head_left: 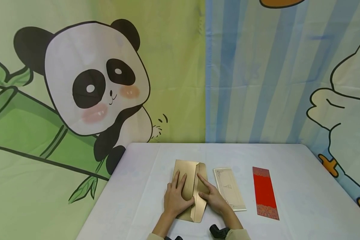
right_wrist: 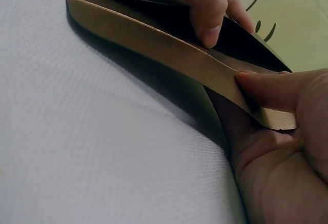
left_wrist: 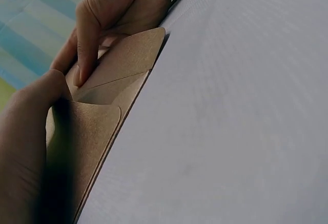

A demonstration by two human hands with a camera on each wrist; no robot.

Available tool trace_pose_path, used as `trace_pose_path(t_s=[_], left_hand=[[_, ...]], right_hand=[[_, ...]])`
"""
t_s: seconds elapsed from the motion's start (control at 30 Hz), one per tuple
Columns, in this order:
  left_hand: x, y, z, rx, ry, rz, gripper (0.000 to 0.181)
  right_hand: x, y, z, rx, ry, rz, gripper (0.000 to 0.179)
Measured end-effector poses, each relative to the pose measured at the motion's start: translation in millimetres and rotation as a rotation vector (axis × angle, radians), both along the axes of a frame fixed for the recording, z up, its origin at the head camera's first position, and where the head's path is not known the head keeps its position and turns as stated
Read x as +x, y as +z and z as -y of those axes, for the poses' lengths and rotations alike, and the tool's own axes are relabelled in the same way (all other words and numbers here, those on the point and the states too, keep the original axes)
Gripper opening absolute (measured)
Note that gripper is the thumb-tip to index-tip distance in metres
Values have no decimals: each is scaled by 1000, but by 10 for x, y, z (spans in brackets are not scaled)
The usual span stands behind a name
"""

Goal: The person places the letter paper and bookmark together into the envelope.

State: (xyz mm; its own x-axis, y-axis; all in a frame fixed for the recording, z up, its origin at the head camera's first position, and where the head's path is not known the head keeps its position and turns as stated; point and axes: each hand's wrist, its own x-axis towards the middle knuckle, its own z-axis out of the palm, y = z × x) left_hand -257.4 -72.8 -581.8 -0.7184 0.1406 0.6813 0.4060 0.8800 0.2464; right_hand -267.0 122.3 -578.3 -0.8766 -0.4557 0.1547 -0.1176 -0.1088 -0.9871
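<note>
A gold paper envelope (head_left: 187, 166) lies on the white table with its long flap (right_wrist: 133, 37) folded out to the right. My left hand (head_left: 176, 198) rests on the envelope's body with fingers spread. Its thumb (right_wrist: 209, 32) touches the pocket's edge beside the flap. On the flap side, my right hand (head_left: 215, 200) pinches the flap, thumb on top and the other fingers beneath it. The flap is tilted up from the table in the right wrist view. A dark gap shows along the pocket's mouth. Whether anything lies inside is hidden.
Right of the envelope lies a cream card (head_left: 228, 186) with fine printed lines, partly behind my right hand. Farther right is a red strip (head_left: 265, 191) with patterned ends. A cartoon panda curtain (head_left: 180, 83) hangs behind the table (head_left: 303, 186).
</note>
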Motion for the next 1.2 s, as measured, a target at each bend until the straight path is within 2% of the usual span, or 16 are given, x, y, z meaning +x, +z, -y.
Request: trace_pose_path(t_s=[0.1,0.23,0.37,0.47,0.57,0.63,0.7,0.77,0.83,0.9,1.03,1.13,1.2], left_hand=[[1,4,-2,7,0,-1,89],[-1,1,-6,13,21,54,90],[-12,-3,-14,24,46,125,91],[-16,-1,-17,14,65,157,92],[-14,-3,-20,-4,87,185,94],[-11,-4,-22,-11,99,213,94],[-9,-7,-23,-9,107,235,94],[-3,-3,-27,-5,112,245,94],[0,-1,-29,-6,113,240,94],[4,5,-30,-3,112,226,94],[7,8,-24,1,110,216,93],[0,-3,-20,-1,109,207,93],[-11,-15,-19,-3,110,205,93]], right_hand=[[2,8,7,-16,3,23,73],[12,19,21,-17,-9,18,72],[31,26,43,66,-111,-45,70],[47,19,61,190,-254,-133,68],[76,17,55,254,-416,-169,61],[95,39,8,293,-546,-229,54],[98,61,-95,334,-670,-307,49],[92,77,-246,424,-776,-408,46],[90,81,-411,515,-838,-471,47],[102,68,-558,614,-852,-469,51],[167,23,-740,810,-800,-410,63],[205,10,-781,897,-753,-396,65],[216,14,-783,917,-733,-401,63]])
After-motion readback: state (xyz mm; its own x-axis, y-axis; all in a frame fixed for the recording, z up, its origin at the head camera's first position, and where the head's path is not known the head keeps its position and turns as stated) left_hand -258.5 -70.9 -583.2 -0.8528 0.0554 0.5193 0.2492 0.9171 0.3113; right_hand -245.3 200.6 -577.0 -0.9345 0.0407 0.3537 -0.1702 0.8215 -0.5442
